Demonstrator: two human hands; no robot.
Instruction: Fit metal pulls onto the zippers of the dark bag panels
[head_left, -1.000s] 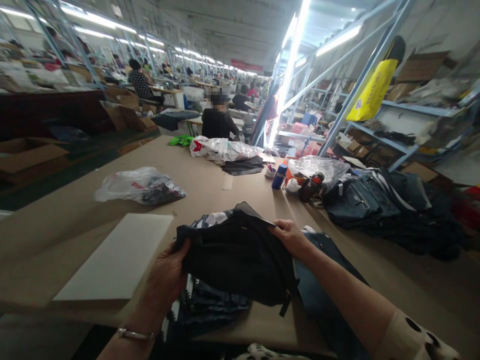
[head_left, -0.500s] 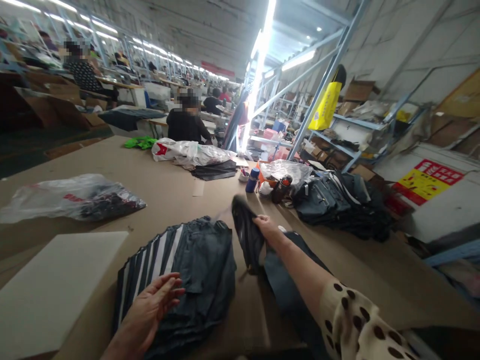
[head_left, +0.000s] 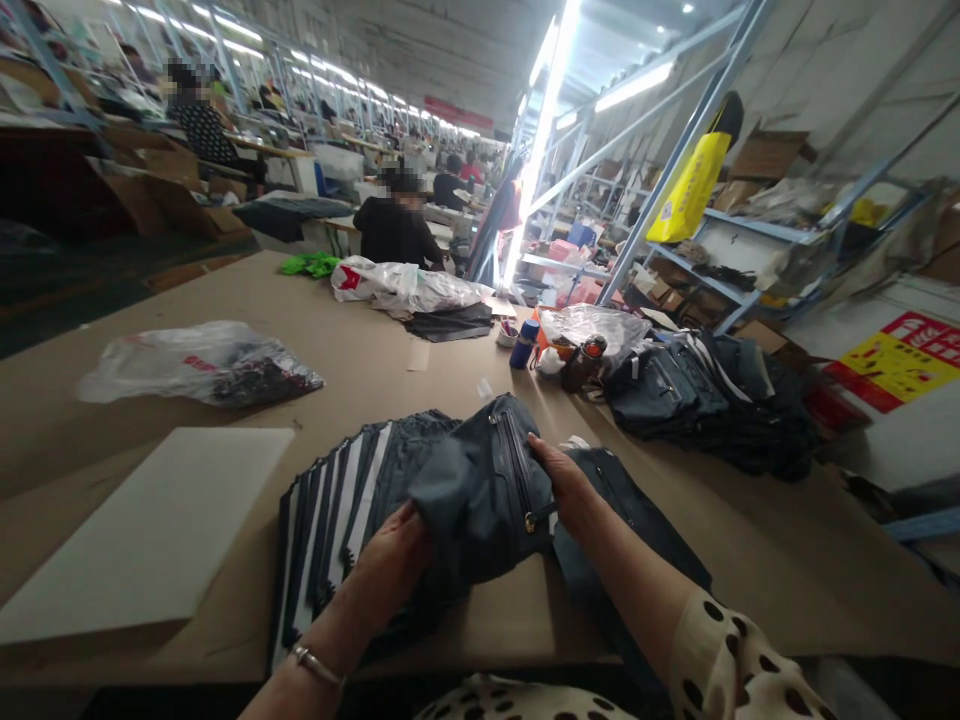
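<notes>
Since the earlier frame, the left hand (head_left: 401, 545) has moved onto the blue-grey fabric piece (head_left: 465, 505). I now see it clamped on the left side, with the right hand (head_left: 570, 485) gripping beside the zipper (head_left: 514, 460). The piece is held near the table's (head_left: 367, 385) front edge, partly over the stack (head_left: 337, 490). I'd expect it light and floppy, stiffer along the zipper; I'd grip opposite edges.

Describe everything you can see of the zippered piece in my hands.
The zippered piece is dark blue-grey, soft-looking cloth with a zip and a gold-coloured pull at the zip's near end. Creased and tilted, it is held between the left hand and right hand, partly hiding the stack.
</notes>
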